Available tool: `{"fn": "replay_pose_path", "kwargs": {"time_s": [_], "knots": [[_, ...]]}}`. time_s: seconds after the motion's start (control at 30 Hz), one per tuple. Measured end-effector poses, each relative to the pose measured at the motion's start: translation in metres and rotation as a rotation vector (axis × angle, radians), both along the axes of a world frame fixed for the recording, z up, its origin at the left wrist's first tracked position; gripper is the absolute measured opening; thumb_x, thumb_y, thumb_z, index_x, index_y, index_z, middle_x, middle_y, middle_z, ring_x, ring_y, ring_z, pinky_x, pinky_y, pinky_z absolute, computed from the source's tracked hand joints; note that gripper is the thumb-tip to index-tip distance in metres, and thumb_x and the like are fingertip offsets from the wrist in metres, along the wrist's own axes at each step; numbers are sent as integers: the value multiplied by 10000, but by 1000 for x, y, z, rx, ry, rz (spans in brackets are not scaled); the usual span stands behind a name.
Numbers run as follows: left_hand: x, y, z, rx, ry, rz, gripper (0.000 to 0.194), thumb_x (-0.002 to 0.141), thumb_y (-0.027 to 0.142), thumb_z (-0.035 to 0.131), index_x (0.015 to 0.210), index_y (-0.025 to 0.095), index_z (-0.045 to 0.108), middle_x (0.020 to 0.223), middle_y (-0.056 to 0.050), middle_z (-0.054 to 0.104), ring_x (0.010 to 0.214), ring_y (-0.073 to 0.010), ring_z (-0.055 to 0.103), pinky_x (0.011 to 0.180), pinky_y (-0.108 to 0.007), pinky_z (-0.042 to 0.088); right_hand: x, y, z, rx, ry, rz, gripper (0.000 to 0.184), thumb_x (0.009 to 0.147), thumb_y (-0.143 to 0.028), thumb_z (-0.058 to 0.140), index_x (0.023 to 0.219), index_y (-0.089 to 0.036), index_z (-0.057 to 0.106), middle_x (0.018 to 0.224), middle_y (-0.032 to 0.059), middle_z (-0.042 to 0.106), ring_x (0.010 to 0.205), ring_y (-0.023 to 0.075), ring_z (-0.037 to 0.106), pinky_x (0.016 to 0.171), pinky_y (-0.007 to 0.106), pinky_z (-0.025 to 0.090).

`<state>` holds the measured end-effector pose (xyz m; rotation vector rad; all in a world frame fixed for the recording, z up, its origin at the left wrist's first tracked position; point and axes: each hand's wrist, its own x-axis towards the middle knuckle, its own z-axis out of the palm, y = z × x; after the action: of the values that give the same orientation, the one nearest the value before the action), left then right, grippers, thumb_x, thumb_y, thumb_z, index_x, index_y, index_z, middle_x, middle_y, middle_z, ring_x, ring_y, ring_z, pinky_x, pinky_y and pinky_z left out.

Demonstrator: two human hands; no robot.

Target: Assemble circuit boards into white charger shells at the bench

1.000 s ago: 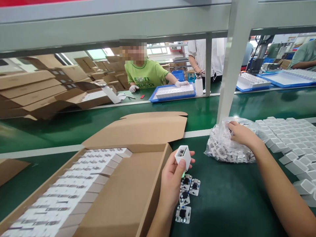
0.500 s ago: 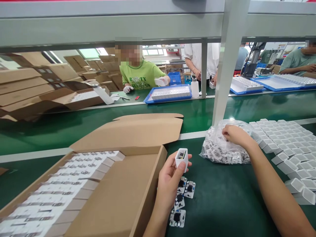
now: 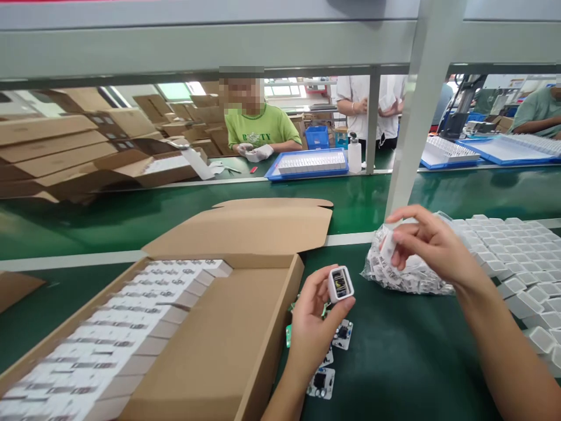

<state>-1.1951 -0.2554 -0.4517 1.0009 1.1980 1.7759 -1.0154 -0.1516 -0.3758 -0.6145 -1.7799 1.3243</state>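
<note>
My left hand [image 3: 313, 327] is closed around a white plastic charger housing [image 3: 340, 284], its open end facing me with electronic parts visible inside. Between the thumb and fingers of my right hand [image 3: 421, 242] is a small white plastic cover [image 3: 388, 248], partly hidden by the fingers. Just below that hand lies a clear plastic bag [image 3: 405, 278] full of similar white pieces with printed markings. Beneath my left hand, several small circuit boards [image 3: 321, 383] rest on the green work surface.
An open cardboard box [image 3: 263, 327] at left holds rows of white housings [image 3: 109, 327]. Many empty white housings [image 3: 517, 251] stand at right. A grey post [image 3: 405, 158] rises behind the bag. Across the line, a person in green [image 3: 263, 128] works beside a blue tray [image 3: 311, 164].
My right hand has lifted out of the bag with a white cover in its fingers. My left hand has tilted the housing's opening toward me. The view has shifted slightly left.
</note>
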Motion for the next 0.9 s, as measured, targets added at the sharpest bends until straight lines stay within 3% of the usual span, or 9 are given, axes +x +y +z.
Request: {"fn": "replay_pose_path", "kwargs": {"time_s": [0.1,0.27,0.4,0.53,0.6,0.73,0.83,0.9], "knots": [[-2,-2,0,18,-14,-67,374,700,297,812,1038,236,664,1036,-33,699,926,-178,659,790,-249,509,-26,-19,-3,-63,-22,169,153,902,-334,577,936,-189,611,650,-19,598,541,100,603,507,206,524],[-10,-1,2,49,-28,-238,363,755,391,776,1046,202,668,958,-57,718,754,-150,651,669,-236,505,-45,-35,-13,-39,-101,153,183,920,-225,462,969,-184,633,898,31,604,586,80,597,558,219,543],[-10,4,1,-2,-173,-234,415,771,481,741,1026,161,671,830,-52,711,697,-156,636,604,-234,498,-60,-45,-29,140,-47,-49,264,903,-127,398,1020,-198,623,1009,49,561,577,65,579,540,221,540],[-10,7,1,-99,-358,-259,402,752,507,748,876,130,685,750,-39,683,636,-136,617,550,-207,502,-76,-48,-49,492,-62,-342,267,855,-47,405,942,-202,604,919,44,580,742,127,595,606,239,514],[-11,9,0,-163,-467,-284,366,783,479,731,859,124,684,741,-44,683,624,-134,629,543,-200,519,-79,-46,-56,618,-105,-378,276,835,-31,404,884,-199,617,911,53,587,789,145,595,625,248,503],[-16,16,2,-325,-635,-294,343,967,388,485,940,106,679,783,-92,717,612,-154,679,535,-216,548,-74,-36,-58,629,-286,-222,328,871,-82,375,1019,-174,652,1024,96,614,865,171,629,691,279,533],[-18,19,4,-416,-721,-307,448,1013,390,336,966,98,673,779,-109,726,607,-166,698,509,-218,548,-68,-29,-50,504,-378,-79,348,927,-184,393,1180,-160,629,1118,114,624,971,192,634,799,321,545],[-19,20,6,-459,-773,-333,473,1011,418,322,971,102,671,767,-103,730,642,-187,717,491,-220,546,-64,-25,-44,398,-363,-44,327,917,-241,448,1158,-166,657,1100,107,645,973,202,637,816,341,544]]}}
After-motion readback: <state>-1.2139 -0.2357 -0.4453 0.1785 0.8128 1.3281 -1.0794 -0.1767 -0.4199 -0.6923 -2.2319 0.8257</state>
